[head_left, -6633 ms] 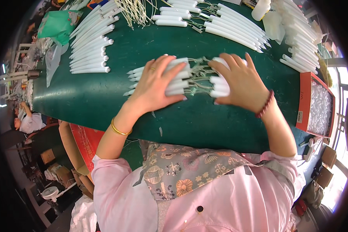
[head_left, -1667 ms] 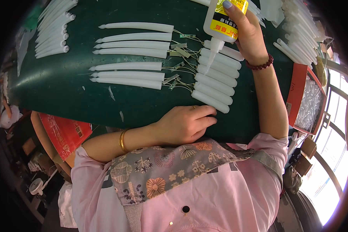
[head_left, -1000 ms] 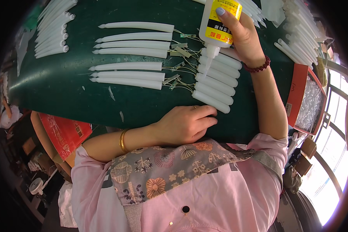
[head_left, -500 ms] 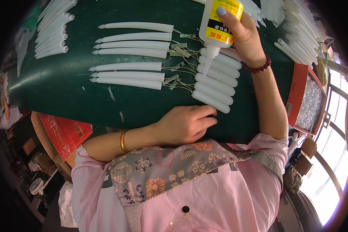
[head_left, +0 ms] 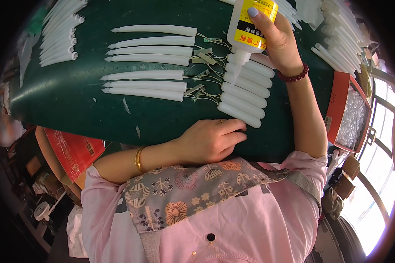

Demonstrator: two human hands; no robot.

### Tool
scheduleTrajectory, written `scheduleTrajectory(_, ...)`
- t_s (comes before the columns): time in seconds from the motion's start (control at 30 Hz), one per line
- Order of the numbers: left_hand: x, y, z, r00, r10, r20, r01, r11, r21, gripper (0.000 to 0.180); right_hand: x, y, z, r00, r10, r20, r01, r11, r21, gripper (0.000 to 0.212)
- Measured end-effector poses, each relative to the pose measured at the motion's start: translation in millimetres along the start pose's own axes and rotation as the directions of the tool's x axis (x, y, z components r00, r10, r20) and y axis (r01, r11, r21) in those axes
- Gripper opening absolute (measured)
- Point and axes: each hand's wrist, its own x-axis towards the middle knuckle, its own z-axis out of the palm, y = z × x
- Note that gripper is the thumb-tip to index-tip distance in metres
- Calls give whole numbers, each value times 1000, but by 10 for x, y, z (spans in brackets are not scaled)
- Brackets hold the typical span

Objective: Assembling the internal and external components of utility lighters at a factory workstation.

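My right hand is wrapped round a white squeeze glue bottle with a yellow and black label, tipped nozzle down. Its clear nozzle points at a row of white plastic tubes; whether the tip touches one I cannot tell. My left hand rests at the table's near edge with curled fingers, beside the nearest tube's end; its palm is hidden. Thin wires and small circuit boards link the tubes to several white taper candle shells lying to the left.
More white candle pieces lie in a stack at the far left and in a pile at the far right. A red box with clear small parts stands at the right edge. The green table curves toward a cardboard box at left.
The glue bottle and my right hand have shifted very slightly to the right and nearer. My left hand and the candle pieces stay where they were. A blurred shape at the left rim has moved.
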Motion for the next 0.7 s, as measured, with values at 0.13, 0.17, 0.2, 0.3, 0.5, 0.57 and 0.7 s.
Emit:
scheduleTrajectory(0.13,-15,-7,-7,1000,-14,1,14,1000,2,21,-56,-306,186,951,239,-197,-273,948,-166,61)
scheduleTrajectory(0.17,-13,-7,-4,1000,-13,1,13,1000,2,21,-60,-312,183,951,238,-198,-272,948,-167,61)
scheduleTrajectory(0.2,-12,-7,-1,1000,-10,-1,10,1000,2,21,-63,-316,180,949,244,-201,-279,946,-168,60)
scheduleTrajectory(0.3,-4,-8,0,1000,-4,0,4,1000,0,21,-71,-301,183,954,221,-205,-256,952,-165,59)
scheduleTrajectory(0.5,-11,-10,0,1000,-5,-1,5,1000,2,21,-34,-349,186,961,204,-187,-242,948,-209,57)
scheduleTrajectory(0.57,-17,-7,-5,1000,-6,1,6,1000,2,21,6,-387,173,965,196,-172,-233,944,-232,57)
scheduleTrajectory(0.7,-18,-8,-3,1000,-3,-1,3,1000,5,20,68,-459,156,968,181,-177,-218,951,-221,57)
